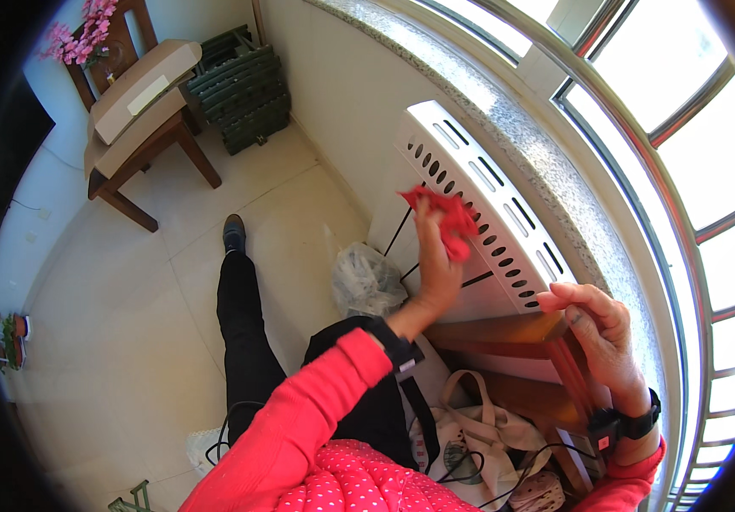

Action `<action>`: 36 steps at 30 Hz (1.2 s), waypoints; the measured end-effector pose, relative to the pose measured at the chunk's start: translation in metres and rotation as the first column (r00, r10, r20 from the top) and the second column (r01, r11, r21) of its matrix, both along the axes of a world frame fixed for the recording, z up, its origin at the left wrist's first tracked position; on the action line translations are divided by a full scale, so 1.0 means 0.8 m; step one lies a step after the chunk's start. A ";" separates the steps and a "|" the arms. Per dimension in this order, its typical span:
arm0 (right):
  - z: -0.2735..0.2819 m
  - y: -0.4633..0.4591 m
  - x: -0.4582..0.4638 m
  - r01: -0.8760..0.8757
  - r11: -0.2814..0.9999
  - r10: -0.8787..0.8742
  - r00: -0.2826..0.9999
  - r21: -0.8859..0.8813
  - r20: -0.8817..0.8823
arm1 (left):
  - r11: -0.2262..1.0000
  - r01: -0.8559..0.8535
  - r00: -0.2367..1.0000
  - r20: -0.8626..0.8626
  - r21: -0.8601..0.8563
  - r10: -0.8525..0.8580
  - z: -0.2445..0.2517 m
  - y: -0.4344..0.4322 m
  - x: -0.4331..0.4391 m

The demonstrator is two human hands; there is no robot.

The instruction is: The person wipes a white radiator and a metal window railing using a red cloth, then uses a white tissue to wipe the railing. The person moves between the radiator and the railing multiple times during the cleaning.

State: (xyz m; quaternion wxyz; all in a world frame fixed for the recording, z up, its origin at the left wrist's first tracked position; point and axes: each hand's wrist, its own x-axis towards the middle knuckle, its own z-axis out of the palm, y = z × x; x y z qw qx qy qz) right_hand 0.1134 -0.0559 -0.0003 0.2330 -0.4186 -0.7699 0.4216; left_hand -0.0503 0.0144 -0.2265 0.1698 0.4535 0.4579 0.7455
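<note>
A red cloth (453,221) is bunched in my left hand (436,262), against the front face of a white metal radiator cover (469,166) with a row of oval holes. Slots run along the cover's top. My right hand (601,333) is raised with bent fingers at the cover's near end, above the corner of a wooden shelf unit (533,326). It holds nothing that I can see; whether its fingertips touch the cover, I cannot tell. Each wrist wears a black strap with a small device.
Beside the cover's foot lies a clear plastic bag (367,278). A canvas tote bag (508,429) and black cables are near my legs. A granite windowsill (527,147) and metal window bars (636,121) line the right. Farther off are a wooden chair (127,169) bearing cardboard and stacked green folding frames (246,96).
</note>
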 end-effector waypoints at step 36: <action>-0.014 0.019 -0.014 0.038 0.999 -0.032 0.986 -0.030 0.164 | 0.947 -0.107 0.988 0.074 -0.302 0.136 -0.167 -0.006 0.015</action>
